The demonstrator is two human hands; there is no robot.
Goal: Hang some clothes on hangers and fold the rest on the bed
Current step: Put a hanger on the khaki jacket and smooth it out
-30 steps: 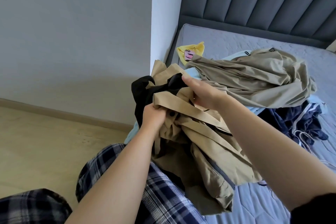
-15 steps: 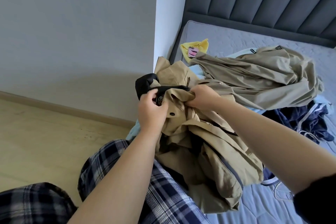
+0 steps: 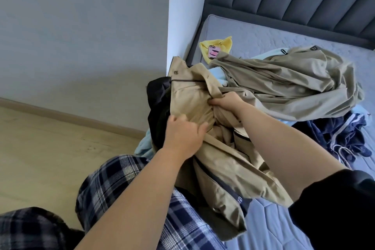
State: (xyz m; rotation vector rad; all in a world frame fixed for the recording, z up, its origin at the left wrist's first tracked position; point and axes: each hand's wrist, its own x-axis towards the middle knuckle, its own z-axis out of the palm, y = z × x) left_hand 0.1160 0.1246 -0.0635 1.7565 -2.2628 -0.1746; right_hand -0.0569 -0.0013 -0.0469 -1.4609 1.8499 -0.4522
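The tan jacket, bunched a moment ago, now shows a flat buttoned panel, held up over the near left edge of the bed. The right hand has its grip pinched on a fold. The left hand seems clamped on the cloth too (fingers partly hidden). It is probably being straightened for a hanger.

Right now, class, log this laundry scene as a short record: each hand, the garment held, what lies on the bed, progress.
left hand: grips the tan jacket
right hand: pinches a fold of the same jacket
bed pile: khaki garment, navy garment, yellow cloth, all crumpled on the mattress
progress: no hanger in view; nothing looks folded
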